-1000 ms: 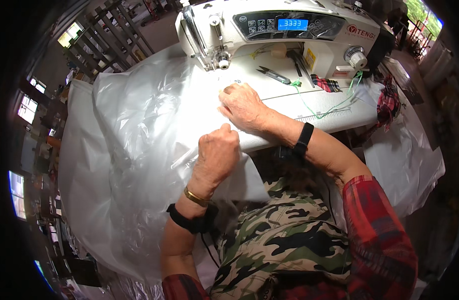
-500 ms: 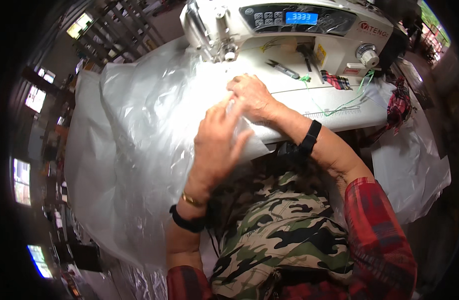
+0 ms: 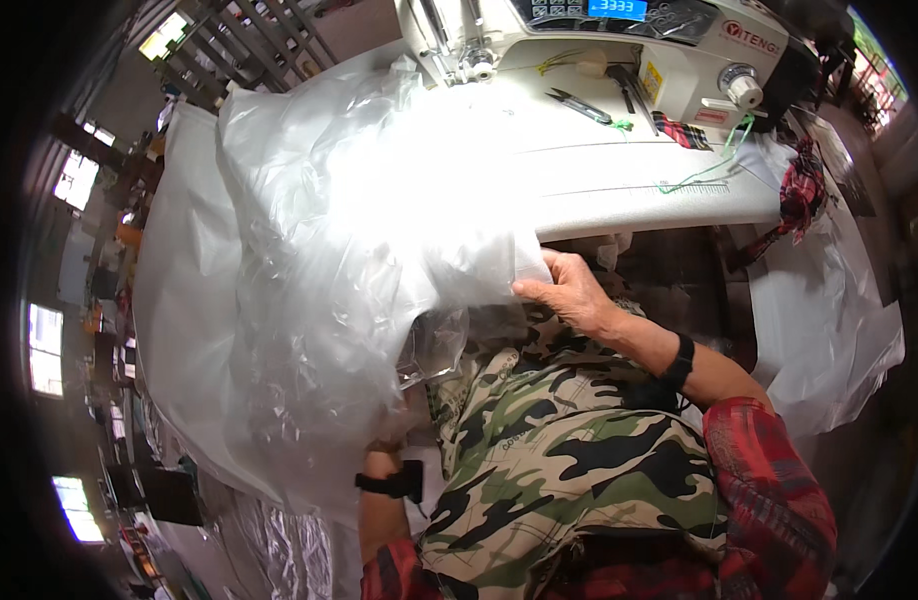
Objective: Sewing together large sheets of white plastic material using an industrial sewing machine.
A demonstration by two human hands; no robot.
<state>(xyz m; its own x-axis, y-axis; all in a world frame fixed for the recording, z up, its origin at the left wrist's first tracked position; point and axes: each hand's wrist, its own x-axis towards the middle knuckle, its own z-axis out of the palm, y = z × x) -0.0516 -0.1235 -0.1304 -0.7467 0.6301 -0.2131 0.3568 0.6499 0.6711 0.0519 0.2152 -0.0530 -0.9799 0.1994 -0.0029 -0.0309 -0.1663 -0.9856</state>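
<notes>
A large, whitish translucent plastic sheet (image 3: 279, 260) spreads over the left of the sewing table and hangs down toward my lap. My right hand (image 3: 574, 293) pinches its edge just in front of the table, with the thumb on top. Low on the left, my left hand (image 3: 401, 425) is mostly covered by the hanging sheet, and its fingers do not show. The white sewing machine (image 3: 679, 65) stands behind the sheet. Its needle area (image 3: 476, 70) is above the brightly lit part of the sheet, apart from both hands.
Thread snips (image 3: 581, 106), a plaid fabric scrap (image 3: 681, 130) and green thread (image 3: 719, 168) lie on the table (image 3: 629, 205) at right. More plaid cloth (image 3: 801, 190) hangs off its right end, beside another white sheet (image 3: 814, 320). My lap is covered with camouflage cloth (image 3: 579, 450).
Both hands have come back from near the needle toward my body. The right now grips the sheet's edge; the left has dropped lower left behind the sheet. The view has shifted slightly.
</notes>
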